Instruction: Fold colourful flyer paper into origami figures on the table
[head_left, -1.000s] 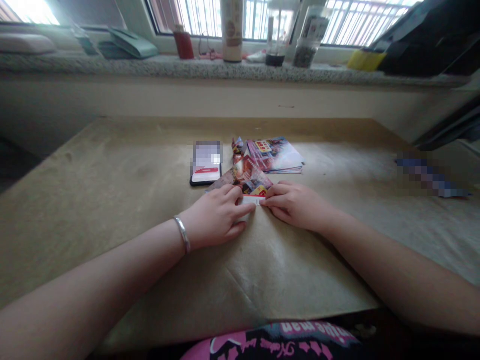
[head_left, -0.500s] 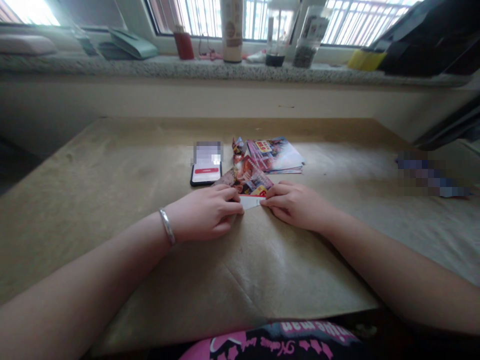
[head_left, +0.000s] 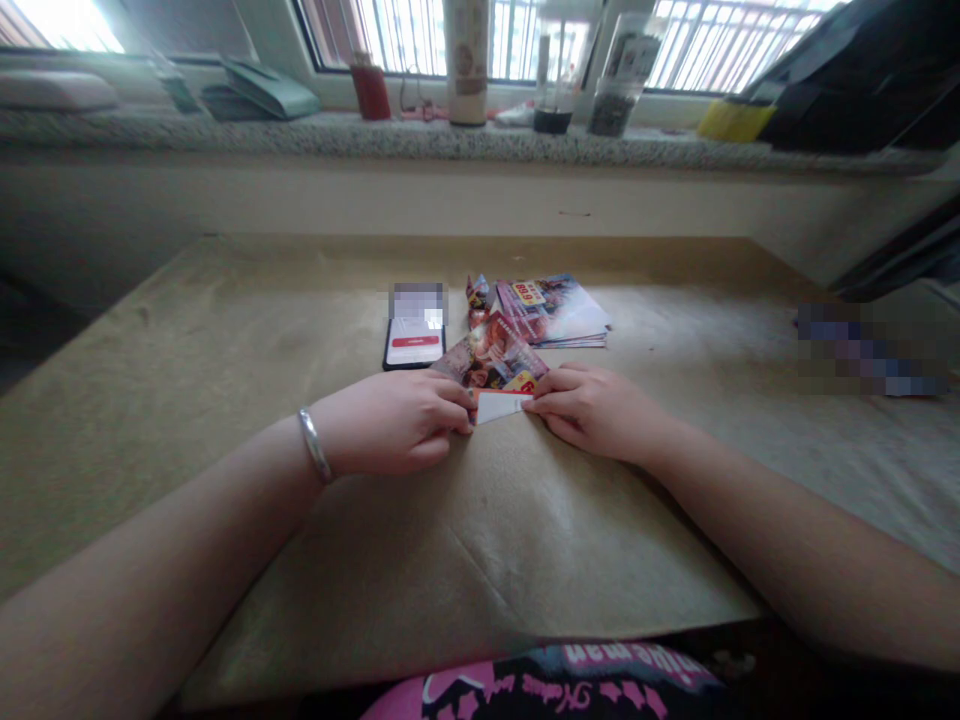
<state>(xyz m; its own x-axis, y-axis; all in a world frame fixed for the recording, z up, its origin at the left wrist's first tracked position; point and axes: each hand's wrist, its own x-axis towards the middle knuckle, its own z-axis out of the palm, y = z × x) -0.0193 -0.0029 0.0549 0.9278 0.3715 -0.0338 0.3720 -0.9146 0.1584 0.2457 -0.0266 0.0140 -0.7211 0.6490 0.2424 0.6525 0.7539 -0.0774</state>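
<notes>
A printed paper flyer (head_left: 491,355), folded to a triangle with its peak pointing away from me, lies on the table between my hands. Along its near edge runs a folded strip showing white and orange. My left hand (head_left: 401,415), with a silver bangle at the wrist, pinches the left end of that strip. At the right end, the fingertips of my right hand (head_left: 589,405) are closed on the paper. Just behind the flyer sit a small folded paper piece (head_left: 478,295) and a stack of printed flyers (head_left: 566,310).
A phone (head_left: 415,340) with a lit screen lies beyond my left hand. Far right on the table (head_left: 300,300) is a blurred-out long item (head_left: 862,350). Bottles, a red container (head_left: 370,92) and a black bag (head_left: 847,80) stand on the stone windowsill (head_left: 300,138).
My left hand has slid left along the near strip, uncovering an orange part at its left end. My right hand stays in place on the right end.
</notes>
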